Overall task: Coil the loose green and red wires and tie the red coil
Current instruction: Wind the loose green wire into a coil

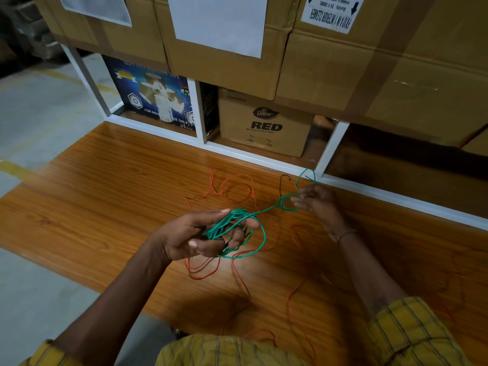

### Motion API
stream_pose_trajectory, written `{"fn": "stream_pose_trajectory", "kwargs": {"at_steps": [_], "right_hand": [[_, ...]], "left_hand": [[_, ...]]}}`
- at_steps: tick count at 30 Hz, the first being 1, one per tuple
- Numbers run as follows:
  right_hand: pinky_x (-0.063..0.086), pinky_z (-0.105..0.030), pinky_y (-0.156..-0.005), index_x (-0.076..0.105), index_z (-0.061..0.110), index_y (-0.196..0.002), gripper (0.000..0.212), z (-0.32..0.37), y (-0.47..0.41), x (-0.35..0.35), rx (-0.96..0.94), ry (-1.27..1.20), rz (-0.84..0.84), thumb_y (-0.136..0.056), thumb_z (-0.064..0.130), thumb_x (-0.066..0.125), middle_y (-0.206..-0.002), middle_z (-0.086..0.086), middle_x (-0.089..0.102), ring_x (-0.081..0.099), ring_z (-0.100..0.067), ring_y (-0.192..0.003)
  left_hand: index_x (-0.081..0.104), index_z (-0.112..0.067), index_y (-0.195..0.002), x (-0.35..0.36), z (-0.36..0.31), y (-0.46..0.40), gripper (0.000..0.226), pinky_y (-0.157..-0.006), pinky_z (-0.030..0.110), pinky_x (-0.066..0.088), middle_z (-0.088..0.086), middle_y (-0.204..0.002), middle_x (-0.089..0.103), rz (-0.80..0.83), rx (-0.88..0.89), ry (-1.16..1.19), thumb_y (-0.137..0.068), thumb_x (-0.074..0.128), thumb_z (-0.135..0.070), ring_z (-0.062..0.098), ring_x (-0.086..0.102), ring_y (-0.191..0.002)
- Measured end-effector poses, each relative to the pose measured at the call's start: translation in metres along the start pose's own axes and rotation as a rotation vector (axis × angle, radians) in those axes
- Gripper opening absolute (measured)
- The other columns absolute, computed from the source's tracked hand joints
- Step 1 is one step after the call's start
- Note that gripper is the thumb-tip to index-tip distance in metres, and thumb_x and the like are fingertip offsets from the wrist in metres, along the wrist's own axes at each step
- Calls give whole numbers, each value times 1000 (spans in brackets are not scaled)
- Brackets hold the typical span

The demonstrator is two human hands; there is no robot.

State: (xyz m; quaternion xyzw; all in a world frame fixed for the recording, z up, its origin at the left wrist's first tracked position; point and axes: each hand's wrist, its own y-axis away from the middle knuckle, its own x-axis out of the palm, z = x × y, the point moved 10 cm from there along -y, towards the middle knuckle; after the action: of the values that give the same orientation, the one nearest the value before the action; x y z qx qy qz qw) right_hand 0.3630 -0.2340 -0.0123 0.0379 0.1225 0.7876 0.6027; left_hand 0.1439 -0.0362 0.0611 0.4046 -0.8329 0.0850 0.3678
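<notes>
Green wire [237, 223] is bunched in loops gripped by the left hand [200, 233]; the right hand [317, 200] pinches its small knotted loop, just beyond. Red wire [237, 188] sprawls beneath the bunch on the tabletop [105, 194]; it could snag, tangling both.

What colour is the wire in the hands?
Green wire, seen best in the head view.

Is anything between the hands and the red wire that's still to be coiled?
Yes. Both the left hand and right hand hold the green wire, whose loops overlie the red wire spread loose on the wooden board.
</notes>
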Motion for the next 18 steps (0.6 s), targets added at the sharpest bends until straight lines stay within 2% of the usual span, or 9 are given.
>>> {"fn": "stream_pose_trajectory", "kwargs": {"at_steps": [2,5,8,10,12,15,17,18], "right_hand": [[60,-21,-79,66,-1,-111,25,5,1,5,-68,105,7,-91,-15,66,-111,-18,71,72,-22,-100],[55,-31,-92,67,4,-111,28,14,9,20,-170,174,99,-90,-14,68,-111,-12,75,74,-7,-100],[60,-29,-93,64,-2,-116,29,25,31,43,-230,132,292,-88,-10,69,-118,-24,72,75,-13,-102],[59,-26,-93,60,-10,-123,38,28,49,60,-248,107,448,-86,-4,61,-119,-26,70,75,-15,-104],[56,-20,-88,55,-17,-125,42,27,61,71,-245,102,531,-86,-3,56,-112,-18,71,74,-8,-99],[52,-19,-71,62,-14,-112,34,20,62,78,-208,81,487,-95,15,60,-87,-2,70,66,-6,-74],[43,-18,-55,64,-12,-102,50,18,62,81,-193,53,432,-101,38,63,-71,-7,60,51,-6,-54],[37,-18,-48,67,-5,-97,50,17,65,85,-169,51,421,-103,44,61,-66,-11,54,44,-5,-47]], "left_hand": [[42,4,-155,-2,-1,-3,54,-45,15,27,15,-106,61,-21,4,-8,-117,20,-28,3,26,-42],[48,1,-153,-7,-3,-10,52,-45,16,27,13,-106,64,-83,20,-14,-116,26,-29,3,28,-42],[48,0,-154,-13,-5,-16,52,-45,14,32,12,-106,63,-134,35,4,-116,29,-31,0,35,-41],[46,0,-155,-12,-7,-19,53,-46,15,33,12,-106,62,-138,41,21,-117,27,-31,2,30,-43],[49,0,-151,-8,-11,-21,52,-47,15,34,12,-106,63,-126,50,35,-117,24,-30,4,26,-44],[54,-1,-147,1,-20,-24,54,-48,16,39,11,-105,64,-112,88,60,-117,22,-32,5,26,-44],[51,-1,-151,6,-27,-26,54,-50,18,42,12,-104,65,-118,131,78,-117,22,-32,7,26,-45],[52,-1,-151,9,-30,-28,55,-51,19,43,12,-103,67,-122,143,90,-117,23,-32,7,26,-46]]}}
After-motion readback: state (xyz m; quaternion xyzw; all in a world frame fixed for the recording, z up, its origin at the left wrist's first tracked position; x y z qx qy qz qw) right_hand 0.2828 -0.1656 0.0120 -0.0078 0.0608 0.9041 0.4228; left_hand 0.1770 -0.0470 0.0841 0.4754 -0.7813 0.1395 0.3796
